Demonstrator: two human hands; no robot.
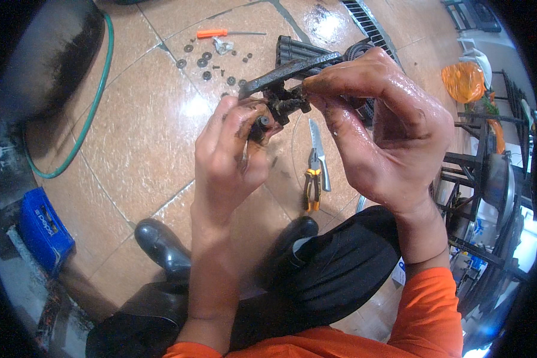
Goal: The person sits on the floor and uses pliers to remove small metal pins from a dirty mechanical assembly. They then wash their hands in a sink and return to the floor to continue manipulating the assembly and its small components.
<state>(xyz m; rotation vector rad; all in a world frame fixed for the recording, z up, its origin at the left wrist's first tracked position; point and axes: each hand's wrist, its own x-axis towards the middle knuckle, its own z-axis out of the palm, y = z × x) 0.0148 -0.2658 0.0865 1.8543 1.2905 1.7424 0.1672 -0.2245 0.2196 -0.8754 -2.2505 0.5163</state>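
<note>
Above the floor, my two hands hold a greasy black metal fitting [287, 106] with short stubs and a long flat bar along its top. My left hand [230, 143] is closed round its left end, and a round dark stub pokes out between the fingers. My right hand [382, 119] pinches the fitting's right end between thumb and forefinger; anything small inside that pinch is hidden. Both hands are smeared with black grease. Behind the fitting are ribbed black metal pieces [292, 51], partly covered by my right hand.
On the tiled floor [155, 119] lie an orange-handled screwdriver [213, 34], several small dark washers [207, 75], yellow-black pliers [313, 179] and a knife [317, 140]. A green hose [95, 113] curves at left by a blue box [45, 230]. Black racks [465, 179] stand at right; a drain grate [370, 24] is behind.
</note>
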